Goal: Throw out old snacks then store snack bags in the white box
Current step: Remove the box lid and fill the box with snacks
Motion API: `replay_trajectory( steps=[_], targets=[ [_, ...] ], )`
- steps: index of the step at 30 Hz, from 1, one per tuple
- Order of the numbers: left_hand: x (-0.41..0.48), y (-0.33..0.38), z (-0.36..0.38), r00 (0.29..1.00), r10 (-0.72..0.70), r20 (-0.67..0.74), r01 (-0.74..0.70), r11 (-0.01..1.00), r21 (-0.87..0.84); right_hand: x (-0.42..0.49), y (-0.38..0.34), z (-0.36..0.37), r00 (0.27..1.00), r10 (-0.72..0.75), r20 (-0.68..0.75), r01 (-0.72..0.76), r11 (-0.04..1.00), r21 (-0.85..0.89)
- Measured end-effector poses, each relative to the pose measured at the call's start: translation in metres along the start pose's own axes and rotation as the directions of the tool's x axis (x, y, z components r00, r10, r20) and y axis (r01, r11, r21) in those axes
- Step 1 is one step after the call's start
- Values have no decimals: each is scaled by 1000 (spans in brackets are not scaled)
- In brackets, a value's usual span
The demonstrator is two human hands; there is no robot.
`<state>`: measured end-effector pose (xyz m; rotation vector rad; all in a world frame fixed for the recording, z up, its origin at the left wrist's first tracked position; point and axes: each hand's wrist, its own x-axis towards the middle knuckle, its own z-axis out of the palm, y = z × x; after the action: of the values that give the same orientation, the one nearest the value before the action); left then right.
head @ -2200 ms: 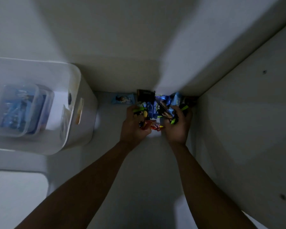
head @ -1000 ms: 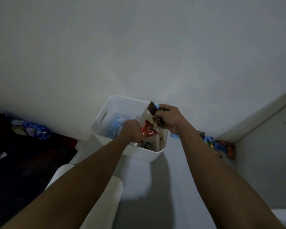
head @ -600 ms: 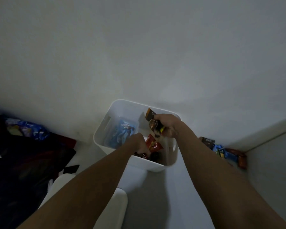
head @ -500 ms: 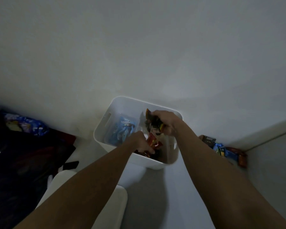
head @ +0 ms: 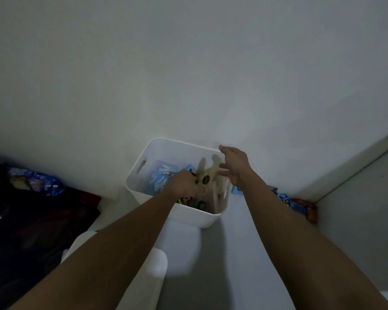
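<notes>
Heap of dark cloth [head: 31,220] at far left, a crumpled blue printed bag [head: 38,184] on top. We note the white plastic box with a slot handle [head: 195,217] at centre against the wall; pale blue snack bags [head: 161,179] lie inside, toward its left. Left hand [head: 184,186] reaches into the box, fingers curled downward; whether they grip a packet we cannot tell. Right hand [head: 236,164] hovers over the box's right rim, fingers loosely spread, holding nothing. Blue and orange snack packets [head: 297,204] lie by the wall at right.

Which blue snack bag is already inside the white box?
The pale blue bag in the white box, beside the left hand. The darker blue bag lies on the dark pile at left; another blue bag lies on the floor at right.
</notes>
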<state>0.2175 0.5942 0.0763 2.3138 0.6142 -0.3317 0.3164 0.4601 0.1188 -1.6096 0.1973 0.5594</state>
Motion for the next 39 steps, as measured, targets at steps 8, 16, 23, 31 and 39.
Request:
replay_trajectory(
  steps=[8, 16, 23, 31, 39],
  targets=[
    [-14, 87, 37, 947, 204, -247, -232, 968, -91, -15, 24, -117, 972, -85, -221, 93, 995, 26],
    [-4, 145, 135, 938, 320, -131, -334, 937, -101, 5, 105, -214, 920, -109, -377, 48, 984, -170],
    [34, 134, 199, 936, 348, -62, -341, 935, 101, 28, 165, -273, 876, -191, -444, 18, 931, -365],
    [85, 119, 254, 947, 319, -17, -306, 921, 239, 75, 207, -302, 918, -280, -281, 68, 809, -584],
    [110, 100, 302, 841, 517, -159, -459, 838, 296, 106, 236, -296, 884, -422, -199, 57, 521, -852]
  ],
)
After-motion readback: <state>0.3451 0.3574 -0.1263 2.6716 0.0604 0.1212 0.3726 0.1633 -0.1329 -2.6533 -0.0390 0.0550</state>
